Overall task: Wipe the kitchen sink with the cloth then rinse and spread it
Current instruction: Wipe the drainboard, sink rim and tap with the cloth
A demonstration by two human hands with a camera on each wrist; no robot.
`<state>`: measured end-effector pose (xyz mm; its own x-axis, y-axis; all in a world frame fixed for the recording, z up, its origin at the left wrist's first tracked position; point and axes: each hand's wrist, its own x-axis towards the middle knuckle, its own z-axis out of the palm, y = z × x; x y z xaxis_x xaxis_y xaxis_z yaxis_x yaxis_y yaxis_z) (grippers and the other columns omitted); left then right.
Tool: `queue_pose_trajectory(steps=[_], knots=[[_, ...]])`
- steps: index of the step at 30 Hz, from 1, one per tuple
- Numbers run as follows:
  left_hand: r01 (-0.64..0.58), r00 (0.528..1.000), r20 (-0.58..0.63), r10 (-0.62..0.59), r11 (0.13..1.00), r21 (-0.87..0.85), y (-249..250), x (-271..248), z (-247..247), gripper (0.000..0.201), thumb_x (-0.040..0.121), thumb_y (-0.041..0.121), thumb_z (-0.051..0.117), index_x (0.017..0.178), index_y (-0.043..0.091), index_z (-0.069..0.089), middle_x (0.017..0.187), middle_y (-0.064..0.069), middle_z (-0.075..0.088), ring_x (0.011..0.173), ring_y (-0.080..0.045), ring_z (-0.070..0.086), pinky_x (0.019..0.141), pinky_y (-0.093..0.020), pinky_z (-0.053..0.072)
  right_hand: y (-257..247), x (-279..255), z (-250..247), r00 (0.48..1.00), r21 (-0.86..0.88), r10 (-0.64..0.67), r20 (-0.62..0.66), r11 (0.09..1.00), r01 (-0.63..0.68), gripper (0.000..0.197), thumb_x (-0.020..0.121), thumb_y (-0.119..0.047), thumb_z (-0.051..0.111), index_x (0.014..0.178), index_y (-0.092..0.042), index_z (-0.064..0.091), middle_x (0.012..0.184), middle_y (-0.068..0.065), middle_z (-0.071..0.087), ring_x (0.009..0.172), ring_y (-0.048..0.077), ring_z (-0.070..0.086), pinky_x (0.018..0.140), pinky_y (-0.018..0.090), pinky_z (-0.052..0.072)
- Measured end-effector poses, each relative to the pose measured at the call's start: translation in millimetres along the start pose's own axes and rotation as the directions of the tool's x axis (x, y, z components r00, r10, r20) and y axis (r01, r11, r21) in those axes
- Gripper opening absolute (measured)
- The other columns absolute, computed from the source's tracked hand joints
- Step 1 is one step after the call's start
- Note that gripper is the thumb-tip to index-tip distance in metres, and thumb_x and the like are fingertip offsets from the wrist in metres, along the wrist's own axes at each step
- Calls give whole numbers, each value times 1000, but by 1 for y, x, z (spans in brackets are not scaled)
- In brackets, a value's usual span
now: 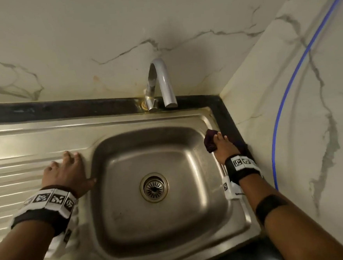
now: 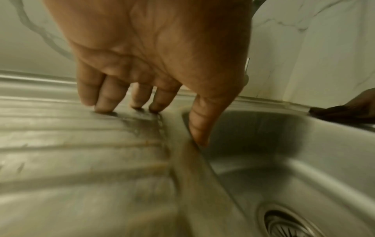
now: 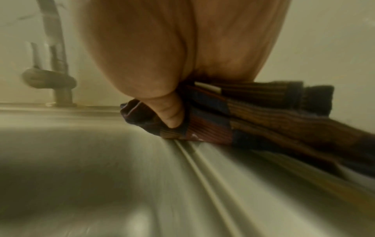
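Observation:
The steel sink (image 1: 198,237) has a square basin with a round drain (image 1: 154,187) in the middle. My right hand (image 1: 224,144) holds a dark striped cloth (image 1: 209,142) pressed on the sink's right rim, near the back corner. In the right wrist view the thumb curls into the bunched cloth (image 3: 253,115), which lies along the rim. My left hand (image 1: 68,169) rests on the ribbed draining board (image 1: 13,177) beside the basin's left edge. Its fingertips (image 2: 105,109) touch the steel and the thumb (image 2: 199,128) lies on the basin's lip. It holds nothing.
A chrome tap (image 1: 162,83) stands at the back, its spout over the rim. A black counter strip (image 1: 43,110) borders the sink behind and to the right. Marble walls close in at the back and right, with a blue cable (image 1: 286,105) on the right wall.

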<state>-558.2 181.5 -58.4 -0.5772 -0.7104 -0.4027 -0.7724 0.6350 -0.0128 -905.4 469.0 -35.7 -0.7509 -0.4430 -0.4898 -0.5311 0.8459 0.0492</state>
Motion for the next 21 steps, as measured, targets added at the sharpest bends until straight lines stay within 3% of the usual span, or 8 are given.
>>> queue_pose_trajectory(steps=[5,8,12,15,19,21], knots=[[-34,996,75,38,998,-61,-5,8,-22,66,75,51,60,130,19,43,133,-6,47,113,-30,58,89,-36,48,-38,73,-43,997,32,-46,-63,998,48,58,95,-15,39,150,-8,20,160,8,9,146,31,12,118,47,17],[-32,995,89,36,998,-52,-2,7,-29,55,76,46,59,124,21,47,124,-5,51,107,-28,61,84,-35,49,-54,89,-45,987,48,-86,-135,995,93,59,92,-12,41,148,-6,23,159,10,15,145,30,16,117,48,20],[1,994,110,7,998,-67,4,4,-36,59,76,55,57,123,20,48,123,-8,53,104,-30,62,81,-36,48,-57,83,-41,977,25,-147,-157,988,153,62,91,-10,46,149,-9,23,160,6,13,146,28,15,117,47,19],[2,992,124,7,997,-77,7,0,-40,61,75,59,56,123,21,48,125,-8,52,107,-30,61,83,-36,47,-75,77,-38,942,37,-281,-183,956,292,61,91,-5,43,149,-10,24,160,6,13,146,28,16,117,46,20],[1,990,138,7,998,-55,8,-4,-47,54,77,45,57,125,23,45,124,-4,49,108,-28,60,84,-35,47,-96,66,-29,890,13,-427,-157,901,435,64,93,-5,43,152,-14,19,161,1,9,148,23,10,120,40,14],[-1,990,144,11,998,-68,7,-6,-47,56,79,41,56,130,22,41,130,-4,46,111,-28,59,87,-35,47,-88,69,-35,894,1,-408,-187,910,415,60,93,-8,44,149,-15,27,160,2,17,146,23,19,119,40,20]])
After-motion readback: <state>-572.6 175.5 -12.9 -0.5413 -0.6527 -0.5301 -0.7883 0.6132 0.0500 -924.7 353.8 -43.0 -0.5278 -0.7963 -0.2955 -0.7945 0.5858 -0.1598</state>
